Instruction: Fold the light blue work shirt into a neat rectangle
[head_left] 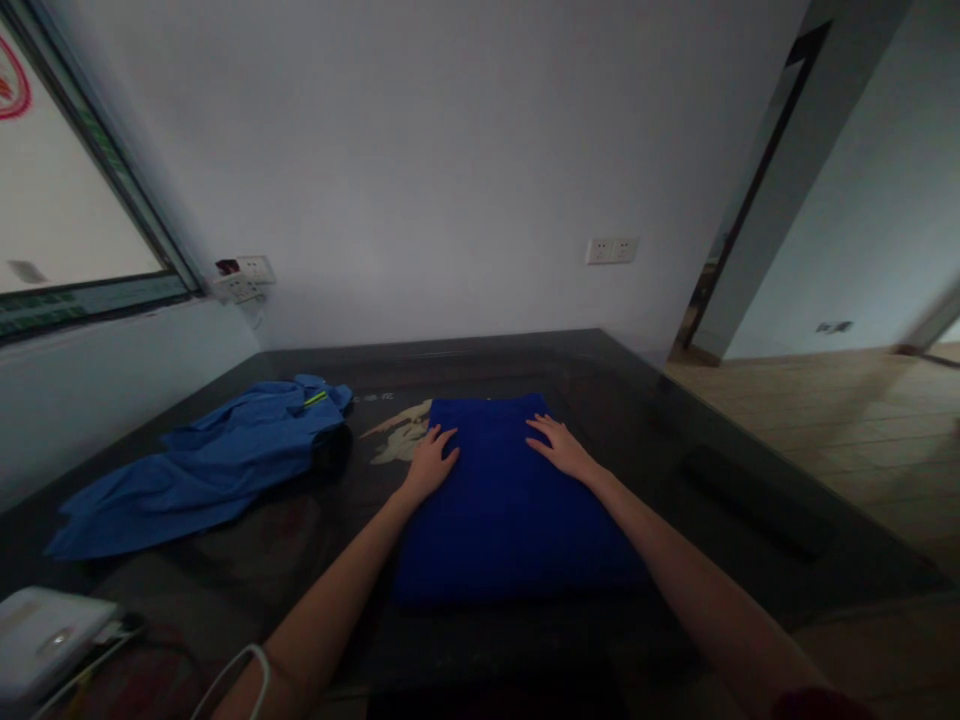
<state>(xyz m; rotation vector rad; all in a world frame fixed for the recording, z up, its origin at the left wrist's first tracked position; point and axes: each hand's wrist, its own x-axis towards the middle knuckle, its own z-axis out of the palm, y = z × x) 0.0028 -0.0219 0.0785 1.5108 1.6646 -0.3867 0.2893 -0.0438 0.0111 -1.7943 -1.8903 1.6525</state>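
Observation:
A deep blue cloth (502,510), folded into a flat block, lies in front of me on the dark table (480,360). What kind of garment it is, I cannot tell. My left hand (433,462) rests on its upper left edge with fingers stretched out. On the upper right edge lies my right hand (561,447), flat and with its fingers spread. Neither hand grips the cloth.
A crumpled lighter blue garment (232,460) with a yellow-green strip lies at the left. A white device (52,635) sits at the lower left, with a white cable (251,655) near my left forearm. A dark long object (750,500) lies at the right. The wall holds a socket (612,251).

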